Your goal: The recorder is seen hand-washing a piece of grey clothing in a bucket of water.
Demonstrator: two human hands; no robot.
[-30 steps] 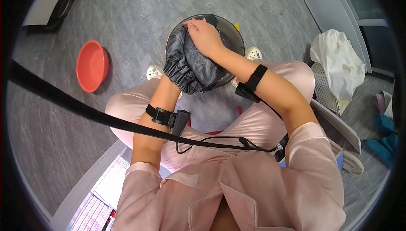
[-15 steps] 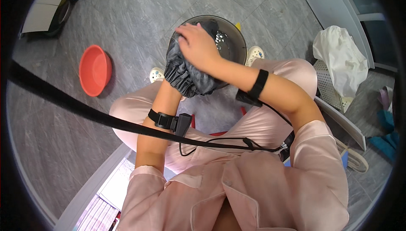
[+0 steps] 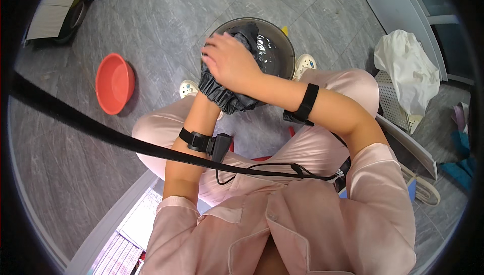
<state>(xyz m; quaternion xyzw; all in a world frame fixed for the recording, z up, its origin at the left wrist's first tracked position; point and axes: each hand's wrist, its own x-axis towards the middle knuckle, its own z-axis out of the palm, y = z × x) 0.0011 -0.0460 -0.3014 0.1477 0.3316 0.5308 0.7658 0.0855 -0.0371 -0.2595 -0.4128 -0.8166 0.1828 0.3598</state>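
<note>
Cloth under the right palm, left arm inside it

At far left, a red bowl [image 3: 108,96] sits well apart on the floor [image 3: 161,38]. Next, the left forearm [image 3: 197,115] enters the gathered end of a dark cloth [image 3: 229,101]; the left hand is hidden, so I cannot tell its grip. The cloth lies over the basin's left half, its longer run seeming to go from the gathered end, at the near rim, to the far side. The right hand [image 3: 231,61] lies across it from the right, palm down, fingers loosely spread, closed on nothing visible. The left arm fills the cloth; the right is above it. Rightward, the basin [image 3: 286,48] has open room with a wet-looking shine. Its round rim and the 2 knees bound the near side. A white bag [image 3: 408,68] on a basket [image 3: 390,98] is well off, far right.
</note>
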